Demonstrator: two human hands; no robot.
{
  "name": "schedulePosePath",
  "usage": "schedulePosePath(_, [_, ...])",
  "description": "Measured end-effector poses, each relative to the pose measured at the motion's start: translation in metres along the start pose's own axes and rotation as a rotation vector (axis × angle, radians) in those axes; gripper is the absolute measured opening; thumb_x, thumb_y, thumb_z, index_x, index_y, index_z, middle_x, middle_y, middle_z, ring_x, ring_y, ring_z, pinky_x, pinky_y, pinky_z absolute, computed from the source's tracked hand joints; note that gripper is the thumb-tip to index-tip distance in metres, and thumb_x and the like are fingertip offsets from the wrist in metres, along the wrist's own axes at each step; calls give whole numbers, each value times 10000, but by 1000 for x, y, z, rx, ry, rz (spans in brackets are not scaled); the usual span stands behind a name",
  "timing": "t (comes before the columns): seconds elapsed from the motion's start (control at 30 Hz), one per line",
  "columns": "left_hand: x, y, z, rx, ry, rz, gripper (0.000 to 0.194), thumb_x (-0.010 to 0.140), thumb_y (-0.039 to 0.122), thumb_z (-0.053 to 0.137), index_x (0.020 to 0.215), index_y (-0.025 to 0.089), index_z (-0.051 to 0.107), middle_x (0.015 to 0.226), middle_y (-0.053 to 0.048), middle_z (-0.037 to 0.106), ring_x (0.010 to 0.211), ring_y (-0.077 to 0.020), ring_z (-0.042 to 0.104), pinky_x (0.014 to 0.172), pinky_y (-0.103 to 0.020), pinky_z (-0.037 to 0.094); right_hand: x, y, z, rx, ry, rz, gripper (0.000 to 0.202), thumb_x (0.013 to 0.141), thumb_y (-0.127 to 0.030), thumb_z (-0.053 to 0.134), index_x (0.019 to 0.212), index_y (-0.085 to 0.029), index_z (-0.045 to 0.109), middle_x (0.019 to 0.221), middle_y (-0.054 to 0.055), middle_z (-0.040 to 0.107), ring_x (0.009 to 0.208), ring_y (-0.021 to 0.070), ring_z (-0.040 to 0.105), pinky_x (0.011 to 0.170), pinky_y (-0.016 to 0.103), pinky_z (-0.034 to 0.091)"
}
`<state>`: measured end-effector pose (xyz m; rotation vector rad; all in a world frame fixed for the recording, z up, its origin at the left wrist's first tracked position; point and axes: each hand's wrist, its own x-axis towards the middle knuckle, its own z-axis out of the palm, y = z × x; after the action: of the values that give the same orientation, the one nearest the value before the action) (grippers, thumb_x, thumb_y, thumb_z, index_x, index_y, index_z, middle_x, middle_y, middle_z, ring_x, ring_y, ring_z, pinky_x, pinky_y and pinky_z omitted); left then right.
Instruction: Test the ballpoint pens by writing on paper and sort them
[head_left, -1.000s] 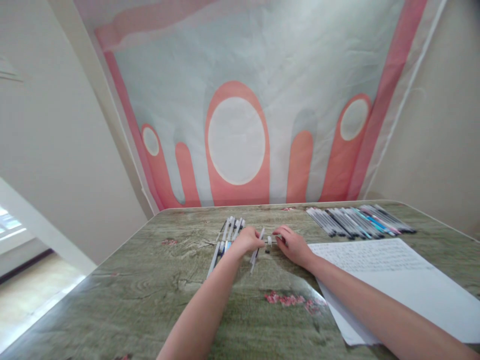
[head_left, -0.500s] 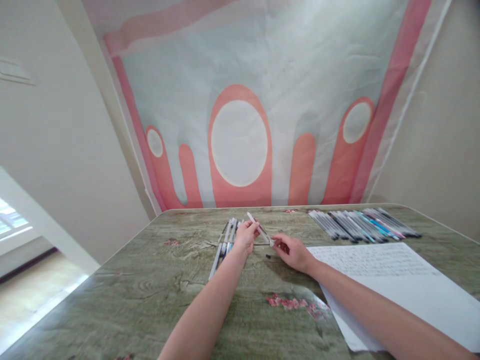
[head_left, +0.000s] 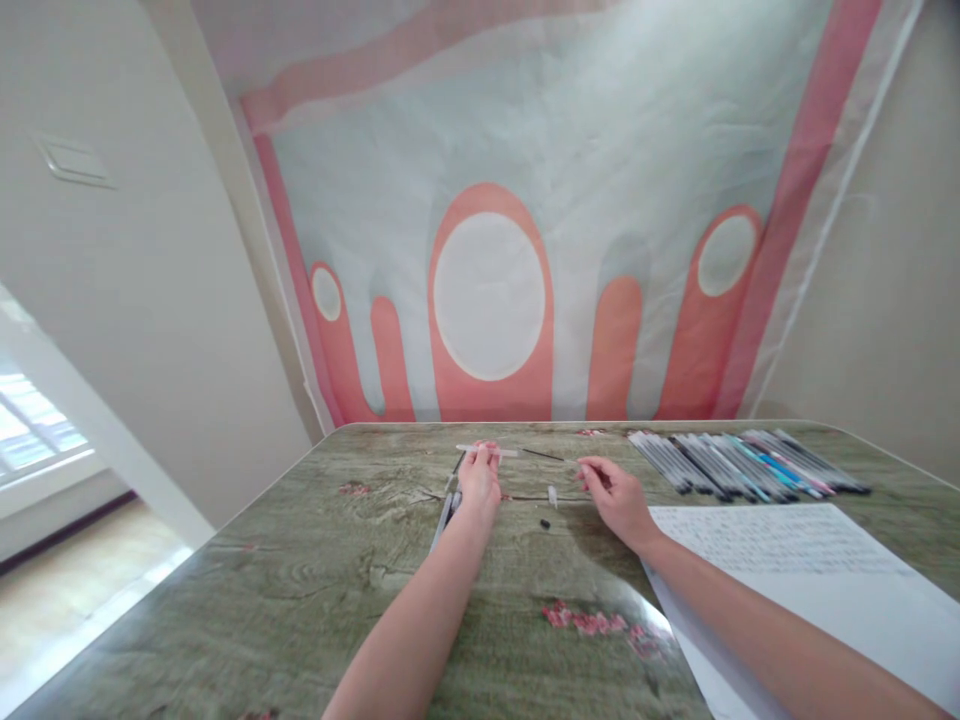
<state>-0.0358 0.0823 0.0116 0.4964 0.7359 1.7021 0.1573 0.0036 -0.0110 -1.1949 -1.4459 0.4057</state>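
Observation:
My left hand (head_left: 478,482) is closed around a clear pen barrel (head_left: 509,453), held level above the table. From its right end sticks out a thin dark ink refill (head_left: 545,456). Its other end is pinched by the fingertips of my right hand (head_left: 613,498). On the table below, between the hands, lie a small whitish pen part (head_left: 553,495) and a small black piece (head_left: 544,524), perhaps a cap or plug. Beside and partly under my left hand are several pens (head_left: 441,520), mostly hidden by the hand and forearm.
A row of several pens (head_left: 694,468), mostly clear with dark ends, lies at the back right. In front of it is a sheet of paper (head_left: 817,620) with writing across its top, partly under my right forearm. The wood-patterned table (head_left: 285,590) meets a printed wall hanging (head_left: 487,395) behind.
My right hand has moved right, drawing the refill out of the barrel. The barrel has turned from slanted to nearly level. The whitish part now lies on the table.

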Motion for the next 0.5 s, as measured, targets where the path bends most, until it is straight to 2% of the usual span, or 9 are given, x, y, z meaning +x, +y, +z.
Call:
schedulePosePath(0.17, [9,5,-6,-27,101,30,126,773,31,471,715,142,462,674,-5,554,638,-54,569,711,-204,474,1,4,0,1,-9,4,300,813,-409,418,926,-172,563,755,62,642,599,164,597,592,295,490])
schedulePosePath(0.5, [2,-2,-1,-34,45,-22,124,779,26,454,764,146,477,708,-6,558,656,-55,577,726,-205,479,-1,2,0,-23,-24,-25,300,818,-410,410,926,-178,565,762,60,641,601,163,597,597,296,494])
